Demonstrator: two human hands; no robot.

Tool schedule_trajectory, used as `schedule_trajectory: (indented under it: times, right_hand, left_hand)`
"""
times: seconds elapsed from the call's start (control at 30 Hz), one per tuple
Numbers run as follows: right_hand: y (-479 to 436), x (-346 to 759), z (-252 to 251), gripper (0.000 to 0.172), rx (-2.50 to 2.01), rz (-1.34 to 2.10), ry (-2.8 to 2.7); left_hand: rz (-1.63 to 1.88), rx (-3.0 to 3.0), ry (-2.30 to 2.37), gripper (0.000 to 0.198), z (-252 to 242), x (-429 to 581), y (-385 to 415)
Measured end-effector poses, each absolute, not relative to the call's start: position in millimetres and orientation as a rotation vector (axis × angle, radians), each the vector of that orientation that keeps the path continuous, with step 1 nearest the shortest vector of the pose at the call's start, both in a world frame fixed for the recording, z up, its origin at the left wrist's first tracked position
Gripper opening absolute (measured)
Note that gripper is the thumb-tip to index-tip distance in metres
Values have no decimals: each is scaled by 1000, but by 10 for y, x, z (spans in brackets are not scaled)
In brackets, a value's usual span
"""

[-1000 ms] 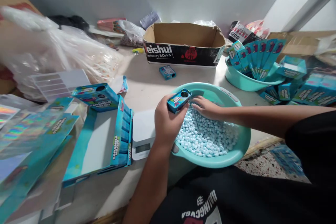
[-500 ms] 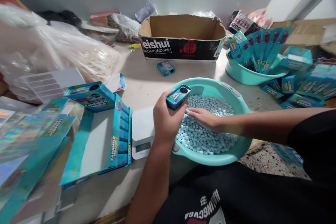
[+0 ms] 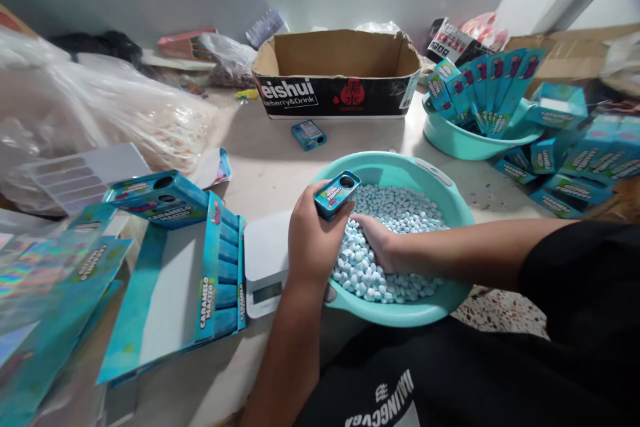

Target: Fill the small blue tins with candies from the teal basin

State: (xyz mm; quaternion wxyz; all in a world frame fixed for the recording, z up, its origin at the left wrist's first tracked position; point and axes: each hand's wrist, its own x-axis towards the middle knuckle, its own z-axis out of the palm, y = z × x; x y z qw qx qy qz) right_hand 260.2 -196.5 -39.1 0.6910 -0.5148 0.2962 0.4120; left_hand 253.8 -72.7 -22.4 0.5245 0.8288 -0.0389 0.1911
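Note:
My left hand [image 3: 316, 237] is wrapped round a small blue candy box [image 3: 337, 195], its end with a round dark hole facing up. It holds the box over the left rim of a turquoise basin [image 3: 450, 303]. Pale blue and white candies [image 3: 367, 283] fill much of the basin. My right hand [image 3: 381, 240] is dipped into these candies, just right of the left hand. Its fingers are buried or hidden, so I cannot tell how they are bent. Left of the basin lies a white scale [image 3: 265, 260] with a small display.
A blue display carton [image 3: 173, 293] with several boxes stands at left, beside flat printed card [image 3: 65, 327]. Behind are a lone small box [image 3: 309, 135], an open black carton [image 3: 335, 97] and a plastic bag [image 3: 165, 113]. At right, a smaller basin [image 3: 465, 137] holds blue boxes.
My right hand has pushed deeper into the candies, its fingers dropping out of sight. The left hand still holds the box in nearly the same place. The view has shifted slightly.

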Motion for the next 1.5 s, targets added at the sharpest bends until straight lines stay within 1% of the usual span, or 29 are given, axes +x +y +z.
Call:
schedule_trajectory:
  times: [0.1,0.33,0.43,0.5,0.63,0.8,0.97,1.13,1.37,1.5]
  right_hand:
    - [-1955,2634,-386,46,-1055,846,777]
    - [-2025,2892,-371,22,-959,354,719]
    - [-2105,3025,-271,16,-950,197,686]
    - [-2177,3092,-183,16,-975,110,634]
    - [-2309,3152,-34,24,-1046,-50,454]
    - [-2383,3152,69,25,-982,-159,327]
    - [-2404,3140,119,23,-909,-174,299]
    - [-2375,3095,161,20,-891,-160,218]
    - [-2312,3064,102,28,-1067,-164,127]
    - [-2274,3035,101,26,-1079,-144,129]
  left_hand:
    - [449,1970,-81,40,-222,2531,-727]
    - [530,1871,-58,39,-218,2516,-757]
    - [549,1837,-45,40,-232,2511,-758]
    - [543,1849,-59,41,-237,2511,-750]
    - [427,1989,-188,38,-215,2515,-740]
    - [287,2148,-368,37,-199,2514,-786]
    - [267,2132,-425,40,-218,2507,-805]
    - [193,2114,-461,37,-215,2507,-794]
    - [165,2112,-422,38,-220,2507,-802]
    - [120,2110,-402,38,-197,2503,-800]
